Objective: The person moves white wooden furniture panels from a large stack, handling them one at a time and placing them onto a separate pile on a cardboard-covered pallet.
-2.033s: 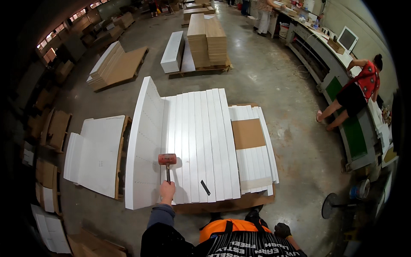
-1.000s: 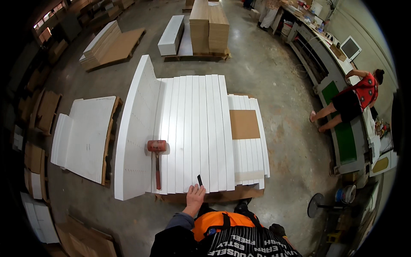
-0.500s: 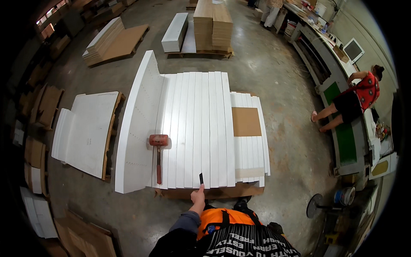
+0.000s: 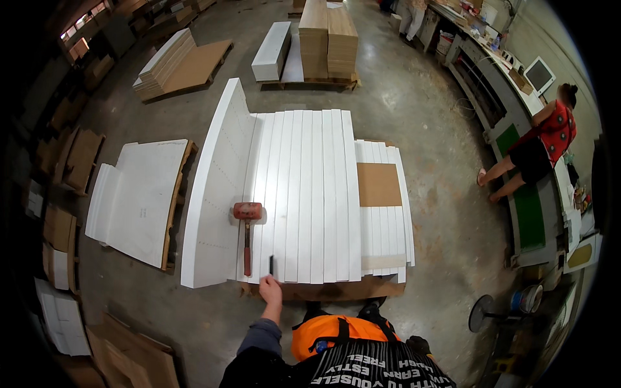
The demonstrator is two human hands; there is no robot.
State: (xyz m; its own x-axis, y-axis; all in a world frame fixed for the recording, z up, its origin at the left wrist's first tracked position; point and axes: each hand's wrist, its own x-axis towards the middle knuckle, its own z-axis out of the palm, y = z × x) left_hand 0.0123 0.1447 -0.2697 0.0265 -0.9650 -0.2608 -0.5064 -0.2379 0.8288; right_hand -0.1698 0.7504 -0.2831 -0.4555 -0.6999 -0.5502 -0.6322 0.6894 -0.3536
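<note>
My left hand (image 4: 270,290) is closed around a short, flat black strip (image 4: 272,264) that points away from me. Its exact kind is too small to make out. The hand hovers at the near edge of a row of long white panels (image 4: 304,194) standing side by side on edge. A mallet (image 4: 248,211) with a reddish head and red grip lies just beyond the hand, at the left of the row. A taller white panel (image 4: 217,194) with lines of small holes stands upright along the left side. My right hand does not show.
Shorter white panels with a brown cardboard piece (image 4: 380,185) adjoin the row on the right. A pallet of white boards (image 4: 145,200) stands left; further stacks (image 4: 330,48) stand behind. A person in red (image 4: 556,136) works at the long bench on the right.
My left hand has moved left along the near edge with the black strip, closer to the mallet's handle. The whole view has shifted slightly.
</note>
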